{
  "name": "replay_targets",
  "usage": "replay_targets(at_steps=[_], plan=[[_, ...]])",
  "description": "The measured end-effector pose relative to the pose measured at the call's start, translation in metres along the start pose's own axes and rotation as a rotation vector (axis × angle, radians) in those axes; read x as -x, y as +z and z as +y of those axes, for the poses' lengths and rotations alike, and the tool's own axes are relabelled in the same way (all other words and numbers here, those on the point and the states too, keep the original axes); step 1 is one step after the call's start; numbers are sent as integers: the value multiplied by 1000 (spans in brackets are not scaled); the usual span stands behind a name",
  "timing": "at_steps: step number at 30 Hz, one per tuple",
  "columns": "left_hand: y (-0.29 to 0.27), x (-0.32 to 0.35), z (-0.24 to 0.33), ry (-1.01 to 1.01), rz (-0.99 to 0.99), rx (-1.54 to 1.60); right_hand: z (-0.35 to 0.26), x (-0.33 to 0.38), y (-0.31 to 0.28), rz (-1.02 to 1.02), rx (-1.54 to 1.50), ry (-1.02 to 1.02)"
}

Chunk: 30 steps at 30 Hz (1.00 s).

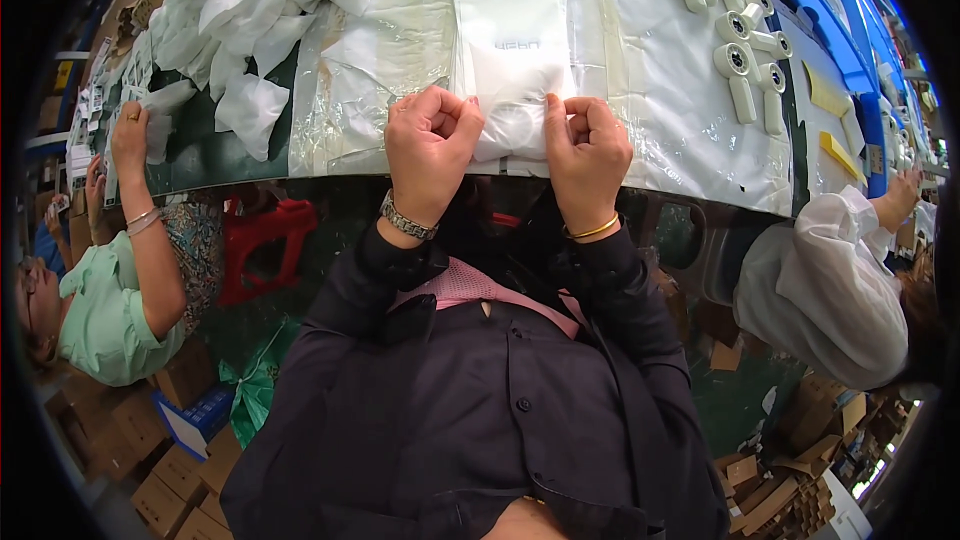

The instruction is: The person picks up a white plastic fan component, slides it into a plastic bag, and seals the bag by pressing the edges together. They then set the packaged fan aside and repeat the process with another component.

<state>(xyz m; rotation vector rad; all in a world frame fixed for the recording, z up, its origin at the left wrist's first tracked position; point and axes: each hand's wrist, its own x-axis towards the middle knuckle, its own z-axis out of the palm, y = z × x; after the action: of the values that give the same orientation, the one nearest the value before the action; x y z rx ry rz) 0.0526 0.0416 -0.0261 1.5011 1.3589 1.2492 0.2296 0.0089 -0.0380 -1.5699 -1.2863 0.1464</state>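
Observation:
A frosted white plastic bag (516, 90) lies at the table's near edge in front of me, with a rounded white item inside whose kind I cannot make out. My left hand (434, 145) pinches the bag's left edge, thumb against curled fingers. On the opposite edge, my right hand (588, 150) holds the bag in a similar pinch. Beneath and beyond it are flat, translucent bags (510, 8) in a stack.
At the right lie several white round-headed devices with handles (738, 60), near a blue bin (825, 15). Filled white bags (250, 20) are heaped at the left. Co-workers sit on both sides, one in a green top (120, 310), one in white sleeves (830, 285). Cardboard boxes (170, 485) stand behind.

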Motion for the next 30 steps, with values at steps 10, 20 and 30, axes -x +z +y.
replay_targets(at_steps=[10, 20, 30], plan=[[-3, -3, 15, 146, 166, 53, -1, 6, -2, 68, -189, 72], [3, 8, 19, 501, -36, -544, 2, 7, -3, 45, -138, 18], [7, 11, 21, 454, -60, -584, 0, 13, -4, 54, -175, 57]])
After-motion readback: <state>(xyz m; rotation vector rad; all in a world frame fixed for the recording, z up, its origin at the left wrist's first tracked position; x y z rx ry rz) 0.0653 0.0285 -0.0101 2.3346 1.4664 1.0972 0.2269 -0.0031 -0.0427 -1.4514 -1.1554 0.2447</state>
